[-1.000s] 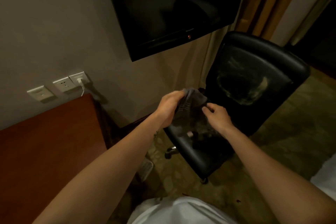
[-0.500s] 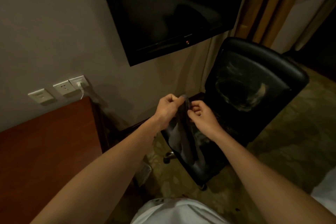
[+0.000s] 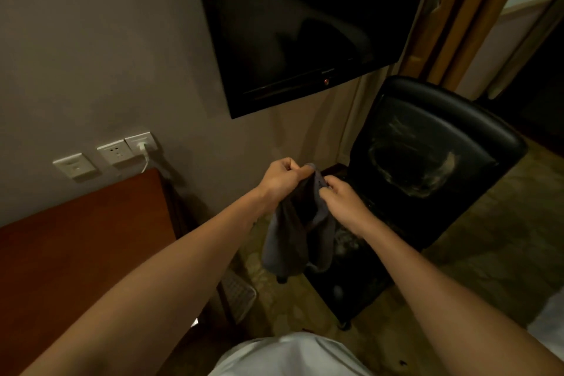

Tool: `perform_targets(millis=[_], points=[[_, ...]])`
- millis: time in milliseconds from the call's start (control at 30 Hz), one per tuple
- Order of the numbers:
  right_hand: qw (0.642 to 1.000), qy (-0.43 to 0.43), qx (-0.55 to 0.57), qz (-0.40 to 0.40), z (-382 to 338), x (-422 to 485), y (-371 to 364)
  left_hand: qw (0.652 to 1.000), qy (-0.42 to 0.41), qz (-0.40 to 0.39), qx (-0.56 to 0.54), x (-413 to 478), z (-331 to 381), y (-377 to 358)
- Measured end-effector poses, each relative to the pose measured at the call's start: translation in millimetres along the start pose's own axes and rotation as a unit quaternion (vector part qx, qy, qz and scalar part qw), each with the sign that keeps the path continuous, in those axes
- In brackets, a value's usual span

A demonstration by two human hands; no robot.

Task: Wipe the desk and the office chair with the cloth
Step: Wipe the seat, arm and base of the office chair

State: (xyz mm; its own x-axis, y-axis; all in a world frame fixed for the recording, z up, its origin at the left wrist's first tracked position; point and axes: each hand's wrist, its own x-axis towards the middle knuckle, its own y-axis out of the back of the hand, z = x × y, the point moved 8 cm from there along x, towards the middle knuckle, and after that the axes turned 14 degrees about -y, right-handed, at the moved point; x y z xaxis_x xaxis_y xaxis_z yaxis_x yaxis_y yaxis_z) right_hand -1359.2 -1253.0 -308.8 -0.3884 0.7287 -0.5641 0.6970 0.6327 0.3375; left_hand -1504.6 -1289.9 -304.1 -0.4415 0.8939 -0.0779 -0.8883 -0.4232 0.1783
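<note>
A dark grey cloth (image 3: 297,238) hangs in the air between my hands, above the left edge of the black office chair (image 3: 427,168). My left hand (image 3: 282,178) pinches its top edge, and my right hand (image 3: 341,197) pinches the same edge just to the right. The cloth sags down in folds below both fists. Pale smears show on the chair's backrest and on its seat (image 3: 351,272). The reddish-brown wooden desk (image 3: 79,247) lies to the left, under my left forearm.
A black wall-mounted TV (image 3: 305,21) hangs above the chair. Wall sockets (image 3: 116,152) with a white plug sit above the desk's back edge. A white vented object (image 3: 241,296) stands on the patterned floor beside the desk. Curtains hang at the upper right.
Both hands lifted the cloth off the chair seat and came together at its top edge. It now hangs unfolded and lower between them.
</note>
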Motion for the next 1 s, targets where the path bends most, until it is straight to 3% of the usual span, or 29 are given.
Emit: perform_targets(millis=[233,367,467,733,900,1000], points=[[0.999,-0.016,0.032,0.004,-16,1,-11,0.996,-0.069,-0.022,0.044,8,5,38],[0.991,-0.038,0.126,0.015,-17,2,-15,0.991,-0.083,0.01,0.107,11,-4,54],[0.977,-0.064,0.203,-0.005,-11,2,-24,0.991,-0.037,0.022,0.127,4,-12,62],[0.924,-0.102,0.369,0.019,-8,-7,-30,0.973,0.198,-0.114,0.035,-47,-97,41],[0.899,-0.088,0.429,-0.011,-9,-17,-32,0.968,0.196,-0.154,-0.012,-54,-126,29],[0.885,-0.085,0.457,-0.023,-10,-22,-34,0.971,0.195,-0.137,-0.028,-52,-135,27]])
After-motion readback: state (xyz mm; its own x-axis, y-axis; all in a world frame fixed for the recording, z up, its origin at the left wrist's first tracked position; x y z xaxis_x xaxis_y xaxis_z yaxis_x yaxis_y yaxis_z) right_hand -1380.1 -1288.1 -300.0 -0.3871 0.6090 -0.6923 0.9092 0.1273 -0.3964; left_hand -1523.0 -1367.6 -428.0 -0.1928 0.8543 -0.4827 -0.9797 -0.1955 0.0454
